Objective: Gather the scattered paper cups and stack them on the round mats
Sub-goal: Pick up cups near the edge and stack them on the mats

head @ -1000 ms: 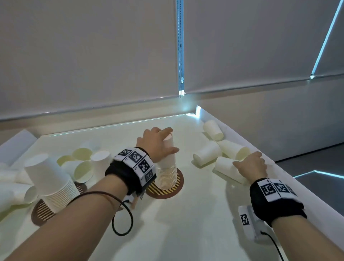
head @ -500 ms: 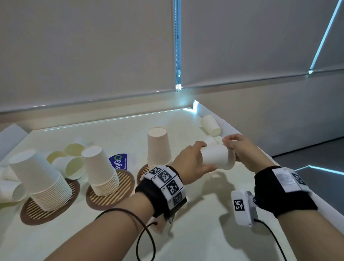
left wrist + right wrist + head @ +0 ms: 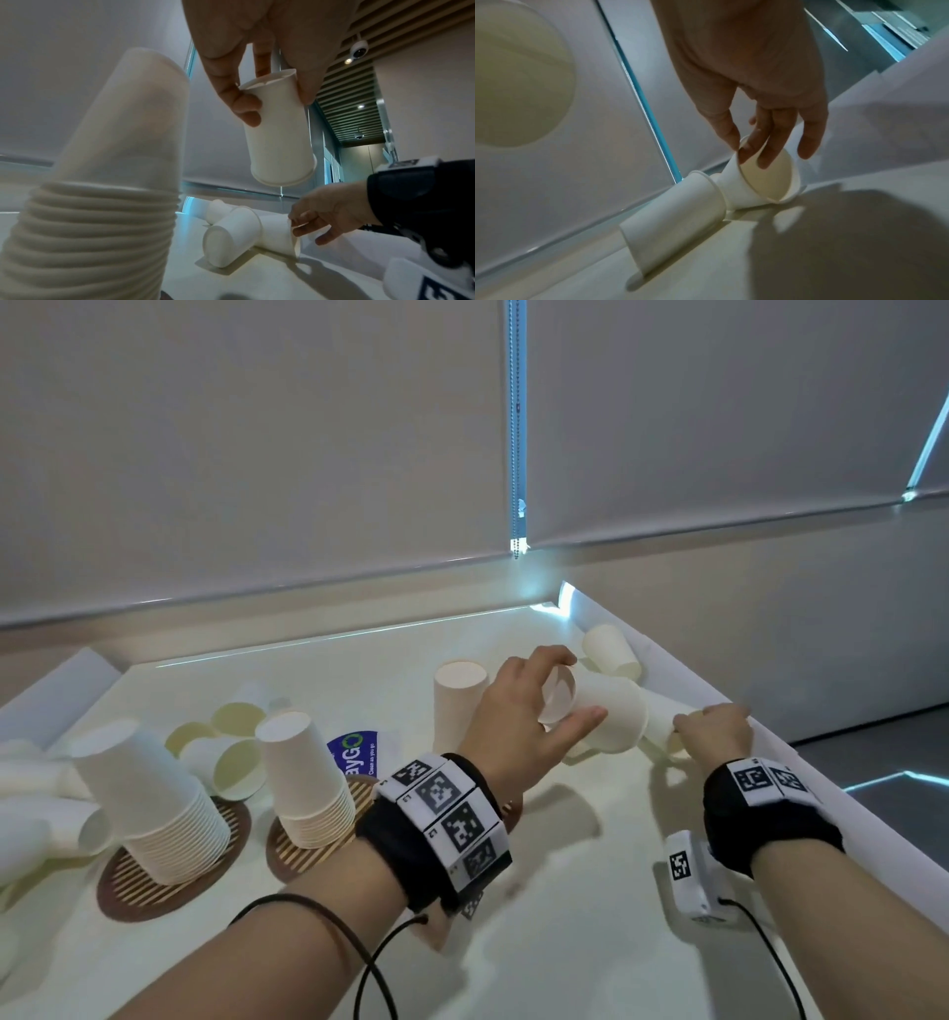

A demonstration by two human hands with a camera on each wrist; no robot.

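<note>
Holding a paper cup (image 3: 595,711) near its base, the left hand (image 3: 518,711) should invert it squarely over the nearest stack (image 3: 458,706). Right hand (image 3: 716,731) pinches a fallen cup (image 3: 762,182) by its rim; lift gently to avoid crushing.

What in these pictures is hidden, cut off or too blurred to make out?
- Third mat: head view, mostly behind left wrist band.
- Blue label: head view, partly behind middle stack.
- Near stack: left wrist view, blurred, base cut off.
- Leftmost loose cups: head view, cut by edge.

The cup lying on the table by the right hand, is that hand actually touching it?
Touching. In the right wrist view the right hand has fingertips on the rim and inside the mouth of the lying cup.
</note>
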